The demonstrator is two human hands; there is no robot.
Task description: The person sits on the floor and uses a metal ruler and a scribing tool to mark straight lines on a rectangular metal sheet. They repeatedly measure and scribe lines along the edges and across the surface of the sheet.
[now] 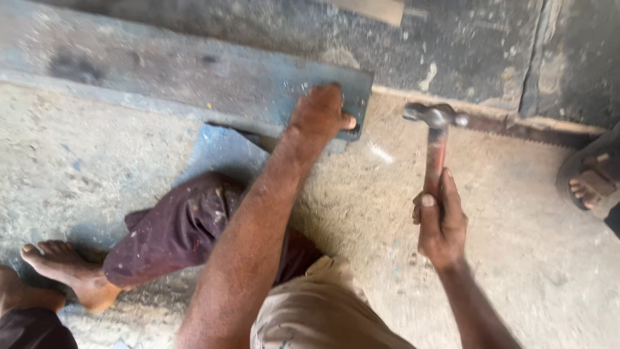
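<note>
The left hand point(321, 113) presses flat on the end of a blue-grey metal sheet point(194, 71) lying on the floor point(504, 226) at 12 o'clock. At 3 o'clock, the right hand point(440, 223) has its grip closed round a raised hammer point(436, 129). A clean blow likely needs the sheet held still, fingers clear of the edge.

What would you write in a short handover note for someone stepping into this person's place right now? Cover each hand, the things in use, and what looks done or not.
Left hand: pressed flat on the end of the blue metal sheet, holding it down on the concrete floor.
Right hand: gripping the handle of the hammer, head raised just right of the sheet's end, not touching it.
Done: sheet is braced.
Left: no blow is landing at this moment; whether the edge is already worked cannot be told.
Note a bystander's sandalled foot at far right.
</note>
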